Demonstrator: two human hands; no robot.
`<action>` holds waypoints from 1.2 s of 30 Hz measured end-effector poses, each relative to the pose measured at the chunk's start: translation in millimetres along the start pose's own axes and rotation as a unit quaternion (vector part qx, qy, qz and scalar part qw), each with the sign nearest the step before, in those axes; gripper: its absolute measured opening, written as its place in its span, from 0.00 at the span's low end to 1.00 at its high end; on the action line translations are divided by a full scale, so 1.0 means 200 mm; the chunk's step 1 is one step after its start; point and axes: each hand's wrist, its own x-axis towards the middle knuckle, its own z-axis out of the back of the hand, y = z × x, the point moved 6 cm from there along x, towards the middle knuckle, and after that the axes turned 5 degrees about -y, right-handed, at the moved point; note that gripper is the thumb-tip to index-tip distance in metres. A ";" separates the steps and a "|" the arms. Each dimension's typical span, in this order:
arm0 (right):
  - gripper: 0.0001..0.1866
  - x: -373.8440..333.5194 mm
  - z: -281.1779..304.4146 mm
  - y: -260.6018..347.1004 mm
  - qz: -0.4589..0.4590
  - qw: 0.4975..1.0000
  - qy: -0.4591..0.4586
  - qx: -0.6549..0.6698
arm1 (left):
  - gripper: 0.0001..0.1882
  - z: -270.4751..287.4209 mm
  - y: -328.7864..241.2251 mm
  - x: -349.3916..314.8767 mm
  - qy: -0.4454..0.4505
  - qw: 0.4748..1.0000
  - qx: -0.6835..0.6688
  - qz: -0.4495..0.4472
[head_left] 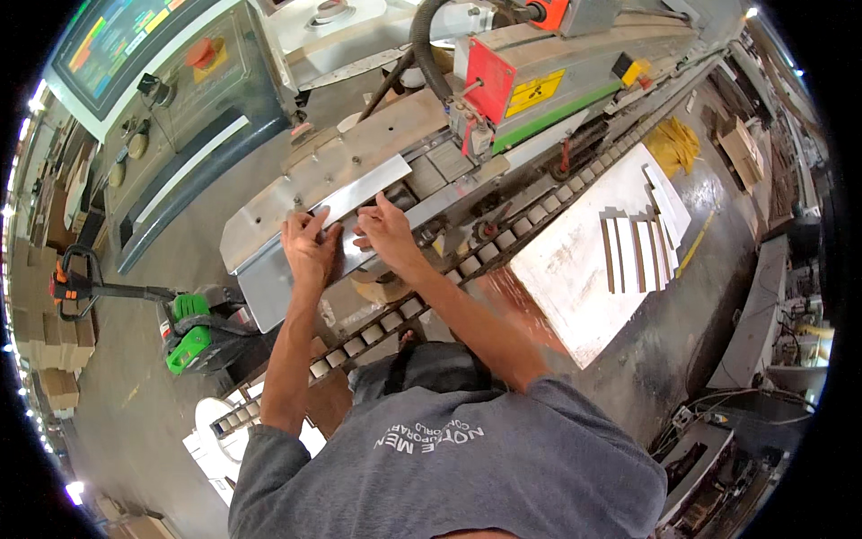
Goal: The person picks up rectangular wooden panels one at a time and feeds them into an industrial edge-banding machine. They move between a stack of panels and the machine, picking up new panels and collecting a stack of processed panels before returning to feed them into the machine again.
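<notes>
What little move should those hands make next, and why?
Probably slide the pale narrow strip a little toward the red-faced machine head: it lies lengthwise with one end pointing roughly that way, and the left hand and right hand are both close beside it.

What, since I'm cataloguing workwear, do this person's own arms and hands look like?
The left hand and right hand are bare, with no gloves showing. The forearms are uncovered too, with no watch or cable visible. Short, loose grey sleeves end near the elbows, part of a grey T-shirt with white lettering.
</notes>
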 end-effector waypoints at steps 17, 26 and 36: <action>0.21 0.01 -0.01 0.02 0.038 0.997 -0.015 -0.063 | 0.18 -0.02 0.04 0.00 -0.007 0.997 -0.069 -0.019; 0.21 0.07 0.08 0.07 0.090 0.990 -0.038 -0.101 | 0.18 -0.08 -0.02 0.04 -0.022 0.996 -0.065 -0.054; 0.11 0.20 0.38 0.19 0.048 0.993 -0.059 -0.091 | 0.17 -0.31 -0.27 0.16 0.035 0.996 -0.081 -0.003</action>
